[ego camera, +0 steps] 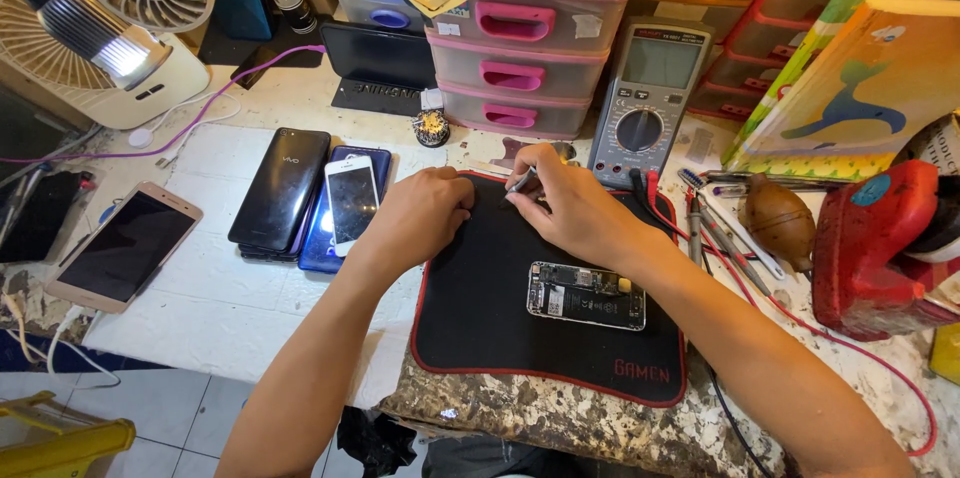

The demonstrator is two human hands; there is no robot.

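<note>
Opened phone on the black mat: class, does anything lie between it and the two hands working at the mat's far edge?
Nothing visible does. The opened phone lies alone on the black mat, with bare mat between it and both hands. The left hand rests closed at the far edge; the right hand holds a slim metal tool there.

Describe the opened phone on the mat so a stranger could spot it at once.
Find the black mat with red edging at the front of the worn workbench. The opened phone lies on its right half, below the right hand. Unlike the intact phones stacked left of the mat, it shows bare circuitry and a dark battery.
</note>
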